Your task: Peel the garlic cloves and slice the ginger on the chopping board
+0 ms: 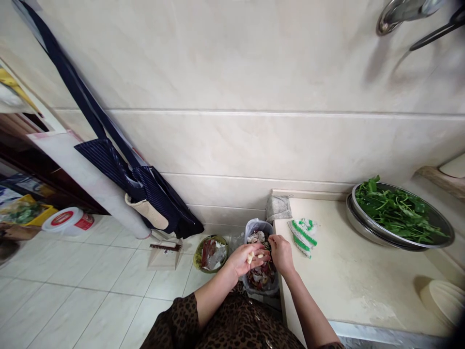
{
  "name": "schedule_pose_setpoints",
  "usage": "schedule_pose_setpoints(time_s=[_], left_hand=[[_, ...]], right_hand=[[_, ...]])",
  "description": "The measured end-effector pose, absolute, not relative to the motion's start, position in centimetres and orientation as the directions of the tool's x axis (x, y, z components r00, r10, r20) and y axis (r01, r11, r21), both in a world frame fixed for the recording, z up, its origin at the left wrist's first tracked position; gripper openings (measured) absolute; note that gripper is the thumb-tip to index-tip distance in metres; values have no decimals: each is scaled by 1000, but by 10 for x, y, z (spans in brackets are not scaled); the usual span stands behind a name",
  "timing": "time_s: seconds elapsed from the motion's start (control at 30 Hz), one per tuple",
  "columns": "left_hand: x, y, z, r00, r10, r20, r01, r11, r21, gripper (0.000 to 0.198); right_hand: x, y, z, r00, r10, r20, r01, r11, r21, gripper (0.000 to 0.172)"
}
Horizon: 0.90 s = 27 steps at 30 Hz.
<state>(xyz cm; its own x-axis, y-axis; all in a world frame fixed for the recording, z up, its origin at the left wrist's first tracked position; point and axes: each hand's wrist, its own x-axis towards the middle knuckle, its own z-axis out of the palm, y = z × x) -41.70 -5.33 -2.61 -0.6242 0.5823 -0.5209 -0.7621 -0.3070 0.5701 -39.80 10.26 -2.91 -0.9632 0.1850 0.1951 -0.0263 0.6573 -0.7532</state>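
Note:
My left hand (pixel 242 261) is turned palm up over the waste bin, fingers slightly curled, with a few peeled garlic cloves (pixel 250 257) resting in it. Beside its fingertips, my right hand (pixel 282 254) is closed in a pinch; whatever it grips is too small or hidden to make out. Below both hands stands the lined waste bin (pixel 258 224), holding scraps and peelings. It is up against the side of the counter.
On the counter (pixel 341 286) at right lie a green-and-white cloth (pixel 304 237), a grey cloth (pixel 279 207) and stacked metal bowls of leafy greens (pixel 399 213). A small basket (pixel 210 254), dustpan (pixel 163 258) and white tub (pixel 69 220) stand on the floor. An apron (pixel 160 198) hangs left.

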Motion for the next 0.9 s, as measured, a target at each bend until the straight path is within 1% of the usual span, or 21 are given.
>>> schedule_pose_setpoints(time_s=[0.07, 0.1, 0.23, 0.3, 0.43, 0.57, 0.63, 0.7, 0.8, 0.9], left_hand=[[-420, -57, -31, -633, 562, -532, -767, -362, 530, 20], [-421, -58, -34, -641, 561, -524, -763, -391, 515, 20], [-422, -57, -47, -651, 588, -480, -756, -447, 478, 13], [-421, -55, -50, -637, 608, -474, -768, -441, 465, 12], [-421, -53, -47, -627, 629, -460, -775, -447, 446, 12], [-423, -57, -40, -628, 612, -481, -776, -446, 446, 17], [-424, -59, -37, -634, 601, -487, -772, -456, 442, 20], [-425, -59, -37, -643, 592, -486, -765, -474, 436, 21], [-425, -57, -42, -645, 586, -491, -765, -491, 418, 19], [-424, -53, -49, -648, 591, -481, -762, -501, 411, 16]], right_hand=[[-396, 103, -26, -969, 161, 188, -38, 653, -756, 22], [-394, 103, -23, -975, 125, 183, -60, 645, -762, 20], [-387, 95, -13, -982, -72, 173, -181, 606, -775, 26], [-387, 91, -12, -979, -106, 175, -203, 613, -763, 27], [-389, 89, -20, -977, -58, 206, -193, 659, -727, 24], [-392, 97, -27, -965, 90, 245, -116, 693, -712, 23], [-391, 104, -27, -960, 122, 253, -99, 696, -712, 23], [-390, 107, -25, -960, 108, 258, -114, 690, -715, 22], [-387, 105, -23, -968, 25, 250, -165, 687, -708, 20], [-386, 96, -26, -975, -24, 221, -161, 763, -626, 22]])
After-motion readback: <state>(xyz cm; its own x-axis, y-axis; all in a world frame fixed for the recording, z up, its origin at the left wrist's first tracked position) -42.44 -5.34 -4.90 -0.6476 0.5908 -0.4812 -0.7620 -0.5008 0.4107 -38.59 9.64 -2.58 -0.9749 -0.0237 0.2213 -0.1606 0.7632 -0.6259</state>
